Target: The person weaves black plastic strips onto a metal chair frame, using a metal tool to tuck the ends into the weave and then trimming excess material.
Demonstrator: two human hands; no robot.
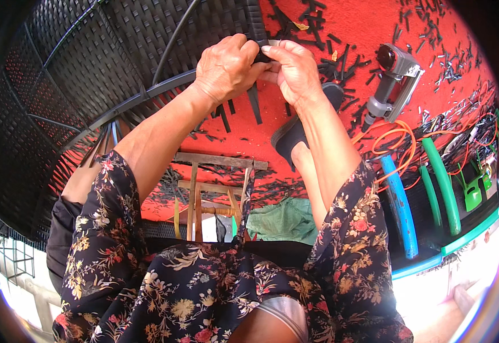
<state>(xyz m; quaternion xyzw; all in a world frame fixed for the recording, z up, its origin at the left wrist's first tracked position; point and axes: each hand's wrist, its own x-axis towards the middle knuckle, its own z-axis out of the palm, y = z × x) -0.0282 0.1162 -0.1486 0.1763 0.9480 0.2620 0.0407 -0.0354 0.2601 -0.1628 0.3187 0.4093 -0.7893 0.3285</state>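
A large black woven wicker piece [146, 34] with a curved frame edge takes up the upper left. At its right-hand corner my two hands meet. My left hand [228, 66] is closed, its fingers bent over the corner and its thumb pointing toward the other hand. My right hand [295, 68] pinches a flat black strip [265, 50] between thumb and fingers; the left fingertips touch the same spot. Part of the strip is hidden by the fingers. A tapered dark strip end [254, 104] hangs down just below the hands.
A grey pneumatic nailer [391, 80] lies at the right, with an orange hose [401, 134] beside it. Black strip offcuts litter the red floor covering [369, 34]. Nearer stand a wooden stool frame [221, 160], green cloth [284, 220], and blue [399, 206] and green tubes [441, 186].
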